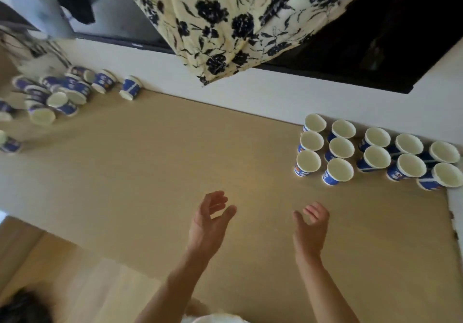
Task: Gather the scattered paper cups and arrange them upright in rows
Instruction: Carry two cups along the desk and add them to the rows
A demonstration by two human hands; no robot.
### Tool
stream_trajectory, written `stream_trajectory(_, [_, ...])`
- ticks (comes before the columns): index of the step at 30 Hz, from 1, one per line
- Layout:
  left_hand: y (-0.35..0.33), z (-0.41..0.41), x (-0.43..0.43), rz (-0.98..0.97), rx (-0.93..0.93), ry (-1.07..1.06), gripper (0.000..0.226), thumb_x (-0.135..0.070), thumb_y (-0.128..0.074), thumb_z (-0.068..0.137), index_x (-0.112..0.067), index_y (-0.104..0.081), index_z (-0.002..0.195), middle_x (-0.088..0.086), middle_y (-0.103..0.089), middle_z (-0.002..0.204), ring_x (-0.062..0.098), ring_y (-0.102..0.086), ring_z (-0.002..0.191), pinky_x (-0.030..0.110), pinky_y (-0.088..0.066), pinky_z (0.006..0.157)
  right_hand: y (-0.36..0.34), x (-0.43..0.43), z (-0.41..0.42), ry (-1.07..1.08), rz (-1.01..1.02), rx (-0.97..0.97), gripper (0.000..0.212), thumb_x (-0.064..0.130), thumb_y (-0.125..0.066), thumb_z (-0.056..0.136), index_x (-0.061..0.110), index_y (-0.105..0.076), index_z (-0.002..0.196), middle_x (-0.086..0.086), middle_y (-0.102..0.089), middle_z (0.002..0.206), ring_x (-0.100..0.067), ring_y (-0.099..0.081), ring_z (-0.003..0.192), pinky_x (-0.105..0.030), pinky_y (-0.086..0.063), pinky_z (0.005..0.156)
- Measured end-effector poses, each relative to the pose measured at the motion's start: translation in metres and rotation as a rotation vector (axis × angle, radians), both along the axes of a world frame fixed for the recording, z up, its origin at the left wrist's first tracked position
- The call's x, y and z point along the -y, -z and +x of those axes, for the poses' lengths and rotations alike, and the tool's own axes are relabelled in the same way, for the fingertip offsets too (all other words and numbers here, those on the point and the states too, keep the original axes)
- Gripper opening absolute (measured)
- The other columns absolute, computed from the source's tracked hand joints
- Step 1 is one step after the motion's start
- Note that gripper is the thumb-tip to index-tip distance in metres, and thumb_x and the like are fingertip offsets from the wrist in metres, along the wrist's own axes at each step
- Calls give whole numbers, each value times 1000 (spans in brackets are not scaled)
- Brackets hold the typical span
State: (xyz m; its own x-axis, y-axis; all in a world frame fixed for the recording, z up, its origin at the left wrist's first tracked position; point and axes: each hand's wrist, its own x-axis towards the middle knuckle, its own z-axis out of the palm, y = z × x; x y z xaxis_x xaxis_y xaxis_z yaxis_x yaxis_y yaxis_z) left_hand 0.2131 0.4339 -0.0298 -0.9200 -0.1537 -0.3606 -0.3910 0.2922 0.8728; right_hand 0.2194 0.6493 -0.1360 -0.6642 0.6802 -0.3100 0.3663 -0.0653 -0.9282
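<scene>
1. Left hand (pixel 210 218) and right hand (pixel 310 225) hover over the tabletop (pixel 150 167), side by side but apart. Both are empty with fingers loosely curled.
2. Right side: twelve upright cups (pixel 377 157). Two rows of five, plus two starting a third. Spacing is uneven and some touch.
3. Far left: a pile (pixel 57 94) of cups on their sides, count unclear. A stray cup (pixel 131 88) lies beside it, and an edge cup (pixel 8 144) sits at the frame's left.
4. Estimate: roughly half done. Left to do: bring the pile over, stand the cups up, fill the third row.
</scene>
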Motion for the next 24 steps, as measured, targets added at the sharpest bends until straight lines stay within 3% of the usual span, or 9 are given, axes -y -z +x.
stream_trajectory(6, [-40, 9, 83, 133, -79, -119, 42, -38, -68, 75, -21, -65, 114, -4, -72, 110, 11, -69, 103, 34, -56, 89, -69, 112, -19, -221, -79, -62, 38, -10, -66, 87, -6, -55, 123, -23, -63, 117, -24, -60, 103, -13, -48, 79])
stream_trajectory(9, [-57, 21, 132, 169, -135, -134, 39, -39, -67, 75, -23, -67, 110, -8, -73, 107, 8, -69, 99, 31, -56, 85, -102, 177, -24, -332, -101, -90, 35, -6, -66, 89, -4, -56, 122, -20, -63, 116, -25, -60, 103, -36, -49, 96])
stream_trajectory(12, [-73, 40, 190, 199, -162, -167, 36, -39, -68, 75, -24, -68, 107, -8, -74, 103, 6, -69, 96, 27, -55, 82, -124, 245, -17, -422, -75, -92, 32, -3, -66, 91, -2, -57, 121, -20, -65, 116, -28, -62, 106, -47, -49, 103])
stream_trajectory(16, [-85, 62, 263, 205, -195, -220, 30, -39, -68, 76, -26, -68, 103, -8, -75, 98, 7, -69, 92, 22, -53, 76, -137, 324, -1, -481, -94, -102, 29, 3, -66, 92, 3, -58, 120, -17, -65, 117, -28, -62, 107, -50, -48, 104])
stream_trajectory(21, [-89, 75, 343, 198, -211, -300, 13, -24, -68, 91, -26, -67, 104, -7, -73, 100, 0, -68, 88, 16, -50, 73, -140, 406, 16, -594, -88, -69, 26, 7, -69, 91, 11, -60, 115, -9, -67, 112, -18, -64, 96, -48, -50, 99])
stream_trajectory(24, [-87, 72, 372, 213, -222, -337, 12, -21, -68, 91, -24, -68, 103, -6, -73, 100, -1, -67, 85, 17, -51, 75, -140, 435, 9, -625, -75, -64, 24, 8, -69, 91, 12, -60, 114, -9, -67, 111, -22, -64, 99, -50, -50, 99])
